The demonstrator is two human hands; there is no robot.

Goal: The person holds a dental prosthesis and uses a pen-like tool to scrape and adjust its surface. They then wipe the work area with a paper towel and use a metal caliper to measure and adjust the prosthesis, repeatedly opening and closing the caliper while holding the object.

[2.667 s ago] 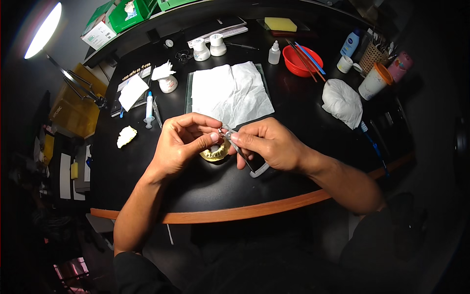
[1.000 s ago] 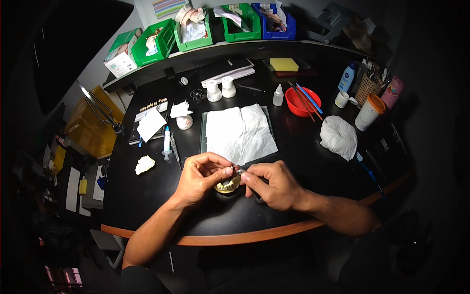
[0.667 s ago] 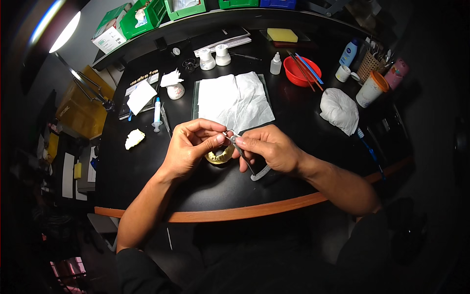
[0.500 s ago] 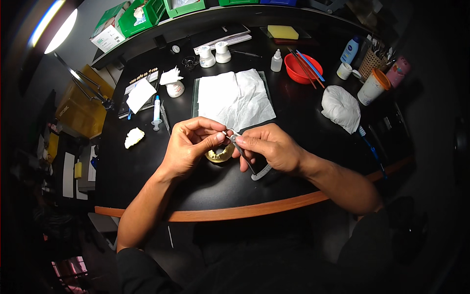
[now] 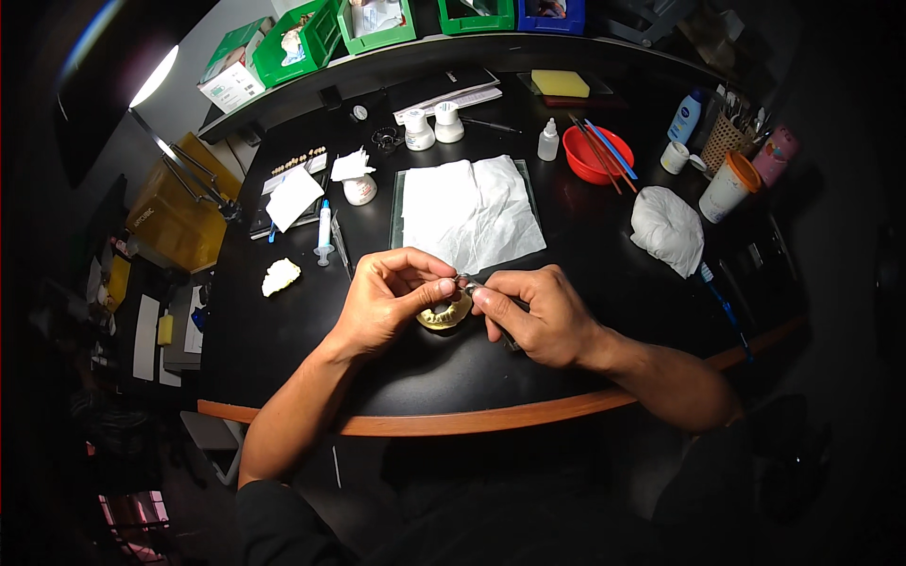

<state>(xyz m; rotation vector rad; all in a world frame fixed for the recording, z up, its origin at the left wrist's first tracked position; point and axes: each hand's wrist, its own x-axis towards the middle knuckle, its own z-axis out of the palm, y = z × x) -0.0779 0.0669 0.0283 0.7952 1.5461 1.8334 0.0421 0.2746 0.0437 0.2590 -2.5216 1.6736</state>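
Note:
My left hand [image 5: 389, 300] is closed in a pinch, thumb against fingertips, on something too small to make out. Close against it, my right hand [image 5: 545, 319] grips a small metal dental caliper [image 5: 470, 286]. The caliper's tips meet the left fingertips, and most of its body is hidden behind my right fingers. Just below the hands, a yellowish dental cast [image 5: 444, 321] with a row of teeth rests on the black table, partly covered by my left thumb and fingers.
Beyond the hands, white cloth [image 5: 467, 212] lies on a glass plate. Left are a syringe [image 5: 325, 231], tweezers [image 5: 341, 245] and a pale lump [image 5: 280, 276]. Right are a red bowl [image 5: 587, 170], a wrapped white bundle [image 5: 665, 229] and a blue toothbrush [image 5: 725, 304]. A wooden edge [image 5: 472, 422] borders the table.
My right hand has turned, so the caliper's curved scale no longer shows beneath it. The whole view has shifted slightly; the left hand keeps its pinch.

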